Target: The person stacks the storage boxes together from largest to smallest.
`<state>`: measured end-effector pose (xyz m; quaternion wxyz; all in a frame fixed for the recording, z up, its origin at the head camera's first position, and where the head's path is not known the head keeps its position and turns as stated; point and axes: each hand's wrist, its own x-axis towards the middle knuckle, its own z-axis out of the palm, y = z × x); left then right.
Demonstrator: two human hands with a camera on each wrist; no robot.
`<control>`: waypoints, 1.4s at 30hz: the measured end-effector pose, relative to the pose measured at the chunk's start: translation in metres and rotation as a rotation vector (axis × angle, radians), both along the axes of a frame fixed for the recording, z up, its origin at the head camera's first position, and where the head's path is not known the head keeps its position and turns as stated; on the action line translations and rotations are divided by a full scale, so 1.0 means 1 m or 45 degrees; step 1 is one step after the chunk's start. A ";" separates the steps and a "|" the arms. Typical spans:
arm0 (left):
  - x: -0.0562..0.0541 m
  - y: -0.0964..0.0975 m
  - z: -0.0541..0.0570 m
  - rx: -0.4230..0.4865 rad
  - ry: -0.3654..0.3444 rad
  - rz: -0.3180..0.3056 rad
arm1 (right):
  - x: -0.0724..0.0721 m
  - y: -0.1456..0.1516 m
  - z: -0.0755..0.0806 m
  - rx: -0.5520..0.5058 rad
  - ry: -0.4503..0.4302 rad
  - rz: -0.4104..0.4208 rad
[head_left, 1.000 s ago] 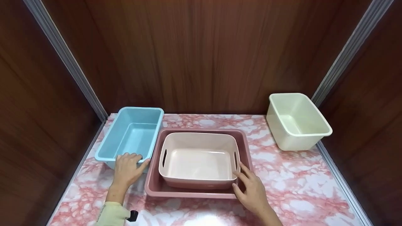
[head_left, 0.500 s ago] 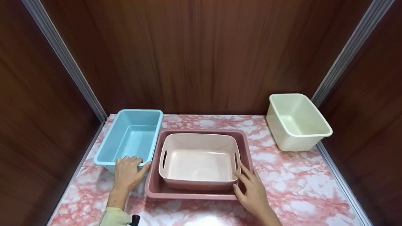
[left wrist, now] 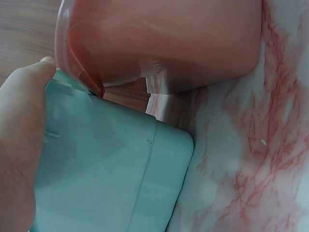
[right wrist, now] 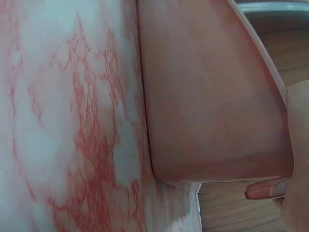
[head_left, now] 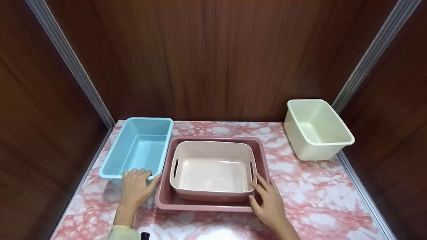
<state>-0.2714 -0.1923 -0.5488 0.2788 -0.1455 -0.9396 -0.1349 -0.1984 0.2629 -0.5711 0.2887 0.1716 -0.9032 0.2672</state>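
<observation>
In the head view a blue plastic bin (head_left: 110, 156) stands at the left. My left hand (head_left: 135, 188) grips its near rim, fingers over the edge and thumb by the right corner. A dusty-rose bin (head_left: 206, 208) stands in the middle, beside the blue one. Inside it sits a smaller pale pink bin (head_left: 213, 150) with slotted handles. My right hand (head_left: 268, 201) pinches the pale bin's near right corner, index finger over the rim and thumb at the front wall. The right wrist view shows a fingertip (right wrist: 260, 190) by the rose bin's outer wall.
A cream bin (head_left: 317, 151) stands at the back right. Brown wood-grain panels (head_left: 213, 60) with metal corner strips enclose the back and sides. The red-and-white marbled tabletop (head_left: 317, 200) lies beneath all the bins.
My left hand has shifted slightly toward me. The blue bin has come down a little in view with it. My right hand and the pink bins have stayed nearly still.
</observation>
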 end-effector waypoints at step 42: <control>0.034 0.000 -0.006 0.012 0.116 0.040 | -0.002 -0.001 -0.001 -0.032 0.011 0.016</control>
